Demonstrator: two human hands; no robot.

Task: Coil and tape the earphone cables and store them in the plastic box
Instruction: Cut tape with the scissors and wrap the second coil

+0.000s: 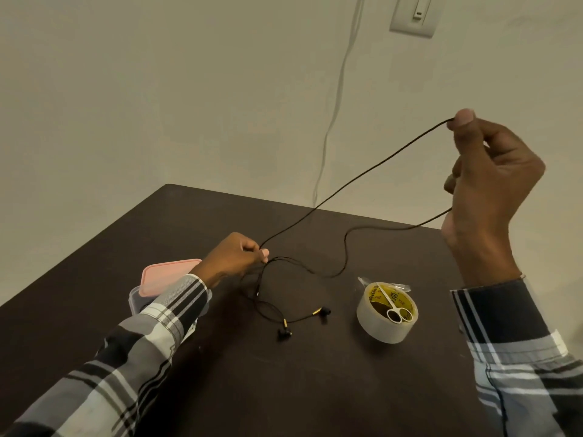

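Nearest the camera, two plaid sleeves are reaching in over the dark brown table (315, 389). Just past them the two earbuds (301, 323) are lying on the tabletop, black with gold collars, one a little nearer than the other, their thin leads running up toward the left hand. To the right of the earbuds a roll of clear tape (383, 321) is sitting flat, and a small pair of white-handled scissors (392, 305) is resting across its yellow core, handles toward the camera.

On the left, the plastic box (148, 294) is standing partly hidden behind the left sleeve, its pink lid (164, 274) on top. The left hand (235, 258) is hovering low over the table, fingers curled, pinching the earphone cable (353, 184) at thumb and fingertip. From that pinch the black cable is stretching up and to the right, off the table, to the right hand (492, 184), which is raised high and is pinching the cable between thumb and forefinger. A second run is dropping from under the right palm back down to the table, curving around between the hands.

Farther back, a white cord (334, 99) is hanging down the beige wall from beside a wall switch plate (415, 15).
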